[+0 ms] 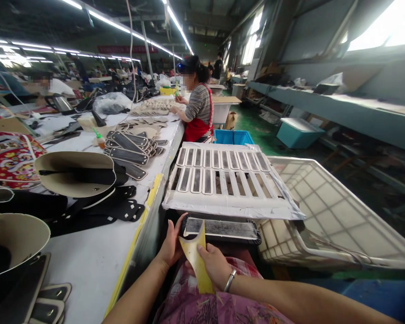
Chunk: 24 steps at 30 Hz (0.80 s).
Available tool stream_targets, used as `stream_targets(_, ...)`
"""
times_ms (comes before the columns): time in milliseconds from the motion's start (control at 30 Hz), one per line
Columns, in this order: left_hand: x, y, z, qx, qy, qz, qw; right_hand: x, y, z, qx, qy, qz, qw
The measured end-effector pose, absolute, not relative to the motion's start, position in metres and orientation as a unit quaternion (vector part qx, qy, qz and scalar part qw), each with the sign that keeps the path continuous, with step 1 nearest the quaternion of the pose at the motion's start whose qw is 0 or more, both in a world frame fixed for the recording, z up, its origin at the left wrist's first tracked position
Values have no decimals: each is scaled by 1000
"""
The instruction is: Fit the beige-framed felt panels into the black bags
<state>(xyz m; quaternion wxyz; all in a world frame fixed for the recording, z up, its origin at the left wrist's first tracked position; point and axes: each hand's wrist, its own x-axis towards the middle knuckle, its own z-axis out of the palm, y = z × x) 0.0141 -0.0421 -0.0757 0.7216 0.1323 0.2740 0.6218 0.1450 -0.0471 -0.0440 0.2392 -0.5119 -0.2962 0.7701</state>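
My right hand (214, 265) is closed around a curved, flexible yellow sheet (199, 263), thumb on its face. The sheet's upper corner overlaps a long black piece with a rounded end and a grey panel (222, 228), which lies across my lap area. At that piece's left end is my left hand (171, 243), thumb and forefinger stretched up and apart; its other fingers are partly hidden. Just beyond stands a white slotted frame (185, 198), bearing two rows of dark strips with pale borders (198, 158). Several slots in its nearer row hold no strip.
A white plastic crate (324, 202) stands to my right. On the left table (87, 252) are black-and-cream bag bodies (77, 173), stacked dark straps (130, 153) and a small glue bottle (99, 138). Ahead, a person in a red apron (199, 108) works beside a blue bin (234, 137).
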Motion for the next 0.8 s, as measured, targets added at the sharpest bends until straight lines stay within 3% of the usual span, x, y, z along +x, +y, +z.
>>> stream_targets(200,18,-39,-72,119,295,638,701,133,-51,-63,-396,-179,878,201)
stream_targets(400,20,-32,-65,143,367,630,669,134,-39,-75,-258,-118,958,52)
stream_targets(800,27,-14,-62,161,455,599,639,138,-27,-83,-264,-132,954,59)
